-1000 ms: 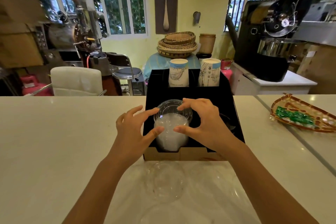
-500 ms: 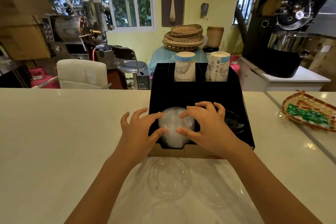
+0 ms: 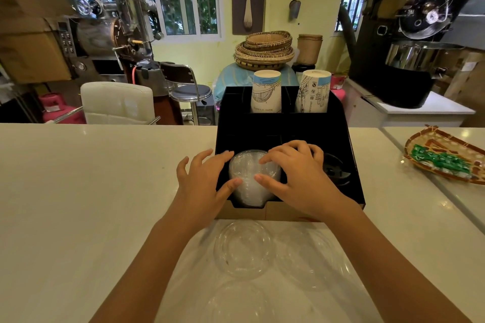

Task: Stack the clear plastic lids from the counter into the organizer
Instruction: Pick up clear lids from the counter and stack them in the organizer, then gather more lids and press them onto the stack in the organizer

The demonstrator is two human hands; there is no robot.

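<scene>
A black organizer [image 3: 283, 128] stands on the white counter ahead of me. In its front left slot sits a stack of clear plastic lids [image 3: 249, 181]. My left hand [image 3: 202, 186] presses the stack from the left, thumb and fingertips on it. My right hand [image 3: 296, 178] holds it from the right and top. Loose clear lids lie on the counter near me, one in the middle [image 3: 244, 249], one to the right [image 3: 312, 259] and one at the bottom edge [image 3: 236, 304].
Two upside-down paper cup stacks [image 3: 266, 92] [image 3: 313, 92] fill the organizer's back slots. Dark lids [image 3: 334, 169] sit in its front right slot. A woven tray with green packets [image 3: 446, 157] lies at the right. Coffee roasters, chairs and baskets stand beyond the counter.
The lid stack has been pushed down into the front left slot and both hands have settled lower on it. The camera has tilted slightly downward and closer.
</scene>
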